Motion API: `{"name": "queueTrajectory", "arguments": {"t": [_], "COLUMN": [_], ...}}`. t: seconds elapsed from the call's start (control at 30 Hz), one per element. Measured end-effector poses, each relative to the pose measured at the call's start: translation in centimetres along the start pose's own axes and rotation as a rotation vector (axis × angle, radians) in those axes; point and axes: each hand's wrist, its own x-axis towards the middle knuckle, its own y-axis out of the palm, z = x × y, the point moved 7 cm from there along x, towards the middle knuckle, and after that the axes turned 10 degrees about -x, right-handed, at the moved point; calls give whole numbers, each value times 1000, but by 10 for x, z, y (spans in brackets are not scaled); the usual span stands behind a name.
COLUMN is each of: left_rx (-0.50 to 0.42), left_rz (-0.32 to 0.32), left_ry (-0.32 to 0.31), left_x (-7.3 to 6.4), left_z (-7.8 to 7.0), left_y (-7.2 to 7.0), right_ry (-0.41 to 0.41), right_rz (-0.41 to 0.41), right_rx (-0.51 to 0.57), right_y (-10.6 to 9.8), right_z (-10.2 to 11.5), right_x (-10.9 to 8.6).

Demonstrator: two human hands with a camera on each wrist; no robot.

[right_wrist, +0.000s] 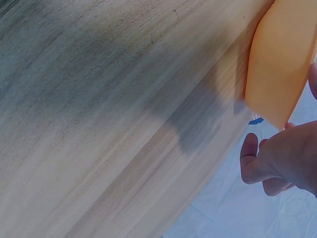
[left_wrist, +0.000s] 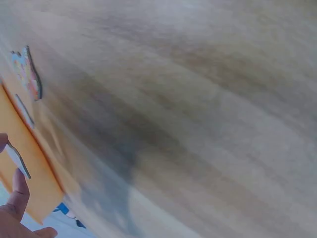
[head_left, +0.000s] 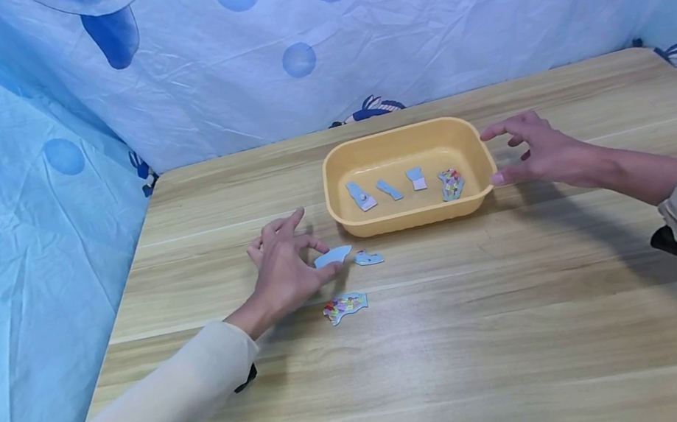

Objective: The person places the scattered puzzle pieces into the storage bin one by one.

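My left hand (head_left: pixel 284 268) pinches a pale blue puzzle piece (head_left: pixel 334 255) between thumb and index finger, just in front of the tray's left end. In the left wrist view the puzzle piece (left_wrist: pixel 18 159) is held edge-on, off the wood. Beside it on the table lies a small blue puzzle piece (head_left: pixel 369 257). Nearer to me is a colourful puzzle piece (head_left: pixel 345 306). My right hand (head_left: pixel 537 149) is spread at the right end of the yellow tray (head_left: pixel 417 219), its thumb and index fingertips at the rim. Nothing is gripped there.
Inside the tray lie several separate puzzle pieces, among them a colourful piece (head_left: pixel 451 184) at the right and a blue and pink piece (head_left: pixel 361 196) at the left. Blue patterned cloth (head_left: pixel 208 76) hangs behind and left of the wooden table (head_left: pixel 467 339).
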Motion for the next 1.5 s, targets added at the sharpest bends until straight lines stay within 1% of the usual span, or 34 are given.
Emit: {"name": "queueTrajectory", "arguments": {"t": [0.17, 0.27, 0.5, 0.67, 0.77, 0.83, 0.97, 1.17, 1.33, 1.5], "left_rx": [-1, -17, -30, -34, -55, -66, -83, -124, -131, -131], "left_rz": [-22, -35, -54, -67, -69, -66, -56, -27, 0, 31], "left_ry": [44, 67, 97, 125, 142, 139, 115, 73, 78, 79], "left_x": [1, 2, 4, 8, 13, 16, 26, 41, 51, 59], "left_z": [-12, -19, -30, -37, -43, -47, -54, -60, -64, -64], "left_y": [-4, -7, -11, -14, -16, -18, -20, -21, -18, -14], "right_ry": [2, 2, 5, 0, 0, -1, -3, -6, -14, -15], "right_rz": [-2, -3, 0, 0, -1, -3, -7, -6, -10, -8], "right_rx": [-3, -3, 2, 1, 0, 1, 1, 4, 0, 1], "right_y": [0, 0, 0, 0, 0, 0, -1, 0, 0, 0], "right_z": [0, 0, -1, 0, 1, 2, 3, 2, 2, 2], "right_x": [-1, -1, 0, 0, -1, -1, -1, -1, -1, -1]}}
